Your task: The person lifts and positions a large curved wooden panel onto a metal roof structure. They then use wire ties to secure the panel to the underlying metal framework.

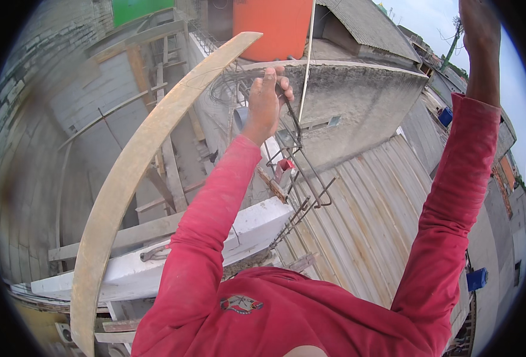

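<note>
My left hand (264,107) reaches forward in the middle, its fingers curled around the upper part of a dark steel reinforcing bar (296,126). That bar belongs to a cage of bent rebar (315,193) standing up from the wall's corner. Raised high at the upper right, my right hand (481,24) is cut off by the picture's edge, so its fingers and anything in them are hidden. A long wooden board (133,157) slants past my left arm, apart from both hands. Thin loose wire (218,74) hangs near its upper end.
A white-topped wall (254,226) runs below, with a claw-like metal tool (154,253) on it. To the left, timbers (170,160) cross a deep open space. Corrugated roofing (364,208) spreads right. Ahead stand a grey wall (364,113) and an orange tank (273,30).
</note>
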`<state>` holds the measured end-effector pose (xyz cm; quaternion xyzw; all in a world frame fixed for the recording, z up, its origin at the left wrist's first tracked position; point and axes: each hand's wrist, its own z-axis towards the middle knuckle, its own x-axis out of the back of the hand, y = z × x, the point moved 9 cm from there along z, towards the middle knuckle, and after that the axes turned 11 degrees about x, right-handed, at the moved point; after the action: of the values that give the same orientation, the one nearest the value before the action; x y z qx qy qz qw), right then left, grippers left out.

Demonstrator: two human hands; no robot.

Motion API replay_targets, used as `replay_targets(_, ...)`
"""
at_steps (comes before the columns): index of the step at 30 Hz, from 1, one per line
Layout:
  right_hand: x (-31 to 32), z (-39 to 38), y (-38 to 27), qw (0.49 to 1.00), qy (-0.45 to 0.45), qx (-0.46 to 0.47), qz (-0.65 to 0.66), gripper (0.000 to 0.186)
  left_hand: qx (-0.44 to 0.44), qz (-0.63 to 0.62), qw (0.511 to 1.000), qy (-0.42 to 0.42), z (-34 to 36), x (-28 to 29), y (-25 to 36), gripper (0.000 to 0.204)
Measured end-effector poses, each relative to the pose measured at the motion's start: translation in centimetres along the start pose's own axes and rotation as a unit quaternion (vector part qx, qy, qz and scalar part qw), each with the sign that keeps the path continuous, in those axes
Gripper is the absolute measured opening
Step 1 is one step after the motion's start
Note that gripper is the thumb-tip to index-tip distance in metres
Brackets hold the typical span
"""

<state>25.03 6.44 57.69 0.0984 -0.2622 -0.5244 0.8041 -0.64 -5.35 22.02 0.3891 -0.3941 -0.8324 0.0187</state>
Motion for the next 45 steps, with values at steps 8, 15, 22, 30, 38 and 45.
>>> replay_targets(8,-13.1,-19.2,-28.0,0.578,-0.234,-0.007,0.782,0.032,-0.011,0.041,0.999,-0.007,-1.1,0.9,2.0,0.03)
replay_targets(15,-10.9,-19.5,-31.3,0.514,-0.227,-0.007,0.827,0.025,-0.024,0.045,0.999,-0.007,-2.2,2.2,3.1,0.031)
replay_targets(22,-11.4,-19.0,-32.1,0.542,-0.204,0.04,0.814,0.026,-0.009,0.055,0.997,0.049,-2.8,3.1,3.0,0.03)
replay_targets(30,-9.8,-17.9,-32.0,0.6,-0.142,0.1,0.781,0.026,-0.032,0.103,0.992,0.064,-3.9,3.9,3.8,0.026)
replay_targets(38,-8.1,-17.4,-32.1,0.652,-0.112,0.126,0.74,0.029,-0.068,0.22,0.971,0.068,-5.1,4.6,4.6,0.021)
replay_targets(45,-3.3,-14.4,-32.1,0.674,-0.098,0.274,0.679,0.032,-0.117,0.316,0.924,0.179,-6.3,5.9,3.8,0.031)
